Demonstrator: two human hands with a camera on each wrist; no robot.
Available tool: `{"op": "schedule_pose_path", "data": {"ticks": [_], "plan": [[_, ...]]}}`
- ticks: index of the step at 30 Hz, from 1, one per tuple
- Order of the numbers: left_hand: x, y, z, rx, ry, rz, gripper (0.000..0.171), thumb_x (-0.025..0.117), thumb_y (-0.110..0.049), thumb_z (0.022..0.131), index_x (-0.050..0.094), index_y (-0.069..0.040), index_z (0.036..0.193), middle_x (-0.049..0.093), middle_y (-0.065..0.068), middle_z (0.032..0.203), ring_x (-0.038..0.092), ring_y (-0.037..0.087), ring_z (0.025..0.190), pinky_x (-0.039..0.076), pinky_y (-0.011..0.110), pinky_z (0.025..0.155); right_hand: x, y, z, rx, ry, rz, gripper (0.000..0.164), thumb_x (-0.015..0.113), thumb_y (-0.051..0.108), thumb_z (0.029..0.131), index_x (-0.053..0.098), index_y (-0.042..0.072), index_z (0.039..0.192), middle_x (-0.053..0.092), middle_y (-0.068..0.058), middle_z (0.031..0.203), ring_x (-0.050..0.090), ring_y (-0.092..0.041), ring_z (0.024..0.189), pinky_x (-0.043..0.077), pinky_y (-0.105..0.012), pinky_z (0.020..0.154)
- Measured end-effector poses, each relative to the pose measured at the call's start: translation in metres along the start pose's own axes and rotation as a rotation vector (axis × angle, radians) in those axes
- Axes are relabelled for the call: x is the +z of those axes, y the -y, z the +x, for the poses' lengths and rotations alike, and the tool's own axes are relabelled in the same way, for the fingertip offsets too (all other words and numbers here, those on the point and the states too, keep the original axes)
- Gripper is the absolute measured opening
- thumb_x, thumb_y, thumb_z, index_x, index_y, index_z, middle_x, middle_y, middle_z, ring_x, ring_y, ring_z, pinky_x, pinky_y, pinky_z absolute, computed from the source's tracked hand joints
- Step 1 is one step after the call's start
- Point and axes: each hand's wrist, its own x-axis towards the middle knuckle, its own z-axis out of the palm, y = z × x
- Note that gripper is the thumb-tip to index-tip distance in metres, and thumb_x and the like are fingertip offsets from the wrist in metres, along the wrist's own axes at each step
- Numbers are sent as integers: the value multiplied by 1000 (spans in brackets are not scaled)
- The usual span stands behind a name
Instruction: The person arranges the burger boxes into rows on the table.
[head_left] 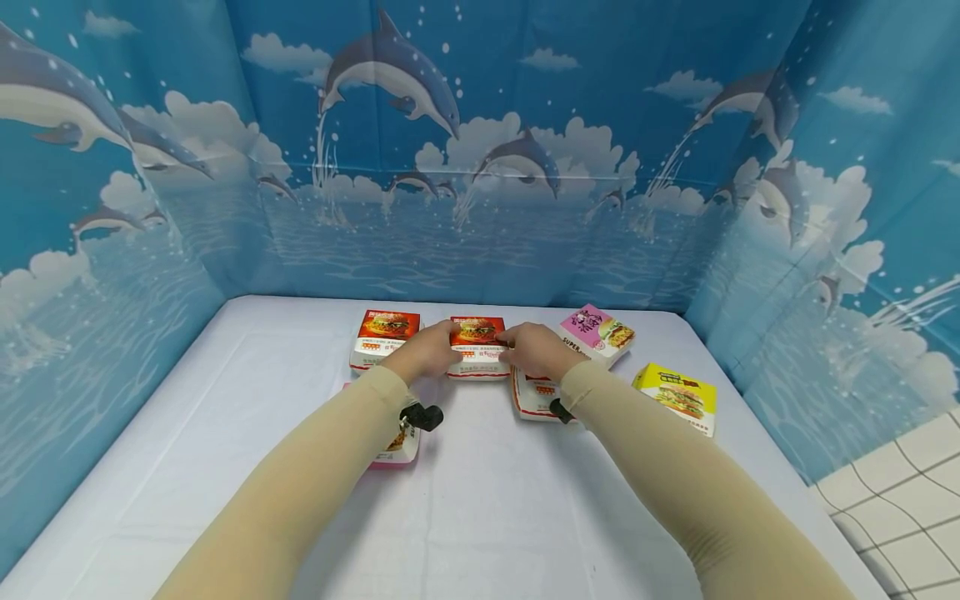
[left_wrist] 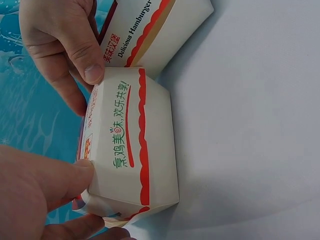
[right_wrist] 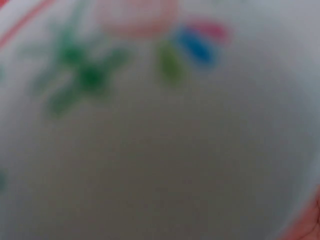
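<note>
- Possibly the middle box (head_left: 477,354) buckles: its card looks thin, and too hard a squeeze from nine and three o'clock, by the left hand (head_left: 427,350) and the right hand (head_left: 540,350), could dent it.
- Uneven pressure from the thumbs might skew it or tip one end.
- Snagging seems likelier towards four o'clock, where the near box (head_left: 531,400) sits right at its corner, touching or almost; a slide that way could shove it.
- The right sleeve (head_left: 652,467) passes above the near box, so a low wrist might drag it.
- Towards nine, the left box (head_left: 386,337) is just beside the left hand; a swing of the knuckles could knock it.
- As for the grip, the left hand pinches the middle box at its nine o'clock end, fingers round the corner; the right hand pinches the three o'clock end.
- So the middle box lies squarely between the two hands, burger print towards twelve. Whether it rests on the table (head_left: 487,517) or is slightly raised, I cannot tell; the right wrist view is too blurred to help.
</note>
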Motion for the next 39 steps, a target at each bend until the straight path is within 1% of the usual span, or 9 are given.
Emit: {"op": "schedule_pose_path", "data": {"ticks": [3, 14, 18, 22, 27, 36, 37, 39], "plan": [[0, 0, 0, 0, -5, 7, 65, 63, -26, 106, 37, -13, 163, 43, 13, 166, 53, 27, 135, 45, 44, 99, 1, 0, 0, -2, -5, -6, 51, 65, 33, 105, 56, 19, 154, 58, -11, 155, 53, -29, 143, 40, -51, 122], [0, -1, -1, 1, 2, -4, 65, 62, -26, 107, 36, -14, 164, 43, 13, 166, 52, 28, 138, 45, 44, 99, 0, 1, -2, 7, -8, -8, 51, 64, 33, 106, 56, 20, 154, 58, -11, 156, 51, -30, 146, 39, -51, 122], [0, -1, -1, 6, -1, -11, 65, 61, -26, 107, 35, -14, 165, 42, 12, 167, 50, 29, 143, 46, 45, 104, 0, 2, -3, 6, -6, -7, 52, 64, 33, 106, 55, 19, 155, 58, -11, 155, 53, -29, 143, 40, -51, 122], [1, 0, -1, 10, 2, -10, 65, 61, -26, 107, 34, -15, 165, 41, 12, 168, 42, 32, 153, 44, 50, 116, -1, 2, -4, 6, -2, -3, 52, 64, 33, 106, 55, 19, 155, 58, -12, 155, 56, -28, 137, 42, -50, 120], [2, 0, 0, 7, 6, -17, 66, 60, -27, 108, 32, -16, 166, 40, 11, 168, 42, 31, 153, 44, 50, 116, -1, 2, -5, 14, 2, 8, 52, 64, 33, 106, 55, 20, 155, 57, -12, 156, 57, -27, 133, 45, -49, 117], [2, -2, -2, 0, 9, -23, 66, 59, -27, 108, 31, -17, 167, 40, 11, 169, 41, 31, 154, 44, 49, 116, -1, 3, -5, 35, 8, 20, 52, 64, 34, 106, 54, 21, 155, 54, -12, 159, 51, -30, 143, 40, -52, 121], [2, -2, -3, 1, 9, -24, 66, 59, -27, 108, 31, -17, 167, 40, 11, 168, 40, 31, 155, 43, 50, 118, -1, 3, -6, 38, 9, 22, 52, 64, 34, 106, 54, 21, 155, 53, -12, 159, 50, -30, 145, 40, -52, 122], [1, -2, -3, 3, 13, -28, 66, 59, -27, 108, 30, -17, 167, 40, 11, 168, 39, 32, 155, 42, 51, 119, -1, 3, -6, 40, 10, 23, 52, 64, 34, 106, 54, 21, 156, 53, -12, 160, 51, -30, 143, 40, -51, 121]]}}
